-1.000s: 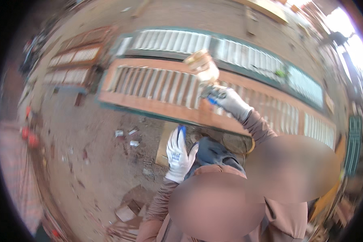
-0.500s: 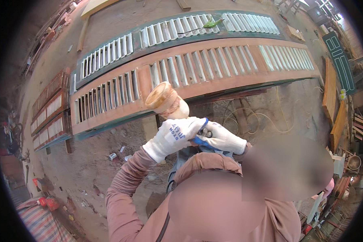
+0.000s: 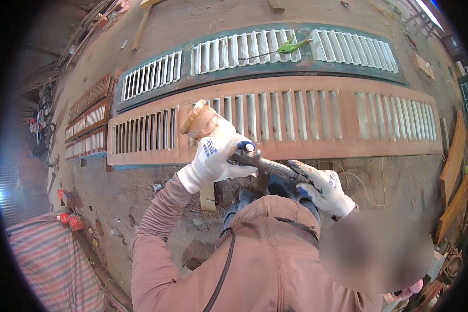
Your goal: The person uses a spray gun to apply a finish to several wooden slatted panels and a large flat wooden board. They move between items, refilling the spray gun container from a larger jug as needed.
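Observation:
Both of my hands wear white work gloves and hold a dark grey metal spray gun (image 3: 275,167) in front of my body. A cream cup (image 3: 221,126) with tan stains and a ridged lid sticks out from it toward the far left. My left hand (image 3: 210,160) is closed around the gun's body just under the cup. My right hand (image 3: 325,190) grips the far end of the handle, thumb along its top. A blue-rimmed knob shows beside my left fingers. Beyond my hands lies a reddish-brown louvered panel (image 3: 317,151) with pale slats.
Behind it is a green louvered panel (image 3: 186,86), with a green long-nozzled tool (image 3: 292,48) lying on top. Smaller louvered panels (image 3: 88,127) lie at the left. A thin hose (image 3: 382,200) curls on the floor. Planks (image 3: 455,156) rest at right; striped cloth (image 3: 52,257) lies near left.
The spray gun has turned so its handle now shows, pointing right. My right hand has moved right, away from my left, to the handle's end. My view has shifted too.

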The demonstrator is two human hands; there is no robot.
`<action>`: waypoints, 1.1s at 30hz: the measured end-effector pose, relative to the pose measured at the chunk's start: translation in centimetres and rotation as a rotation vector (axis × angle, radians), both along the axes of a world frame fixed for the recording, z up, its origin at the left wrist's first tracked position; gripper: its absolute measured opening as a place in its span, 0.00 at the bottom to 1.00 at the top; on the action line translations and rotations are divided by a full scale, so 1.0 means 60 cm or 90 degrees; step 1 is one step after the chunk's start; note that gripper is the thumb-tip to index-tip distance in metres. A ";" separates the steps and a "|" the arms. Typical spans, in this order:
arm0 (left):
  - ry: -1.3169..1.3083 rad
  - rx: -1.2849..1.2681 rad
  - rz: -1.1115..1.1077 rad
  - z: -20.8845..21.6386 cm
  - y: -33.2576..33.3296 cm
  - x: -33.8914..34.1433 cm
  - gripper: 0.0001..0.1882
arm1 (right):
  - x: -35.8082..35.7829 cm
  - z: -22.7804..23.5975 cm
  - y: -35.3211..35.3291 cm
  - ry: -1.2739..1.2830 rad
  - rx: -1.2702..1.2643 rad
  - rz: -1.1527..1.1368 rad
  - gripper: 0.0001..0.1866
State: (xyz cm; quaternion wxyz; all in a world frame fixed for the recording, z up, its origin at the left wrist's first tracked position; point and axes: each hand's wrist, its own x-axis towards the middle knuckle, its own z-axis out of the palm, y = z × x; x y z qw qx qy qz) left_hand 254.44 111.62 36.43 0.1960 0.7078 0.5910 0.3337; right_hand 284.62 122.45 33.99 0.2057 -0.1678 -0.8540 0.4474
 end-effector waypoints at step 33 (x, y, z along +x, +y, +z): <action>0.272 -0.395 0.232 -0.080 0.201 -0.093 0.44 | -0.331 -0.298 0.729 -0.511 0.623 -0.092 0.13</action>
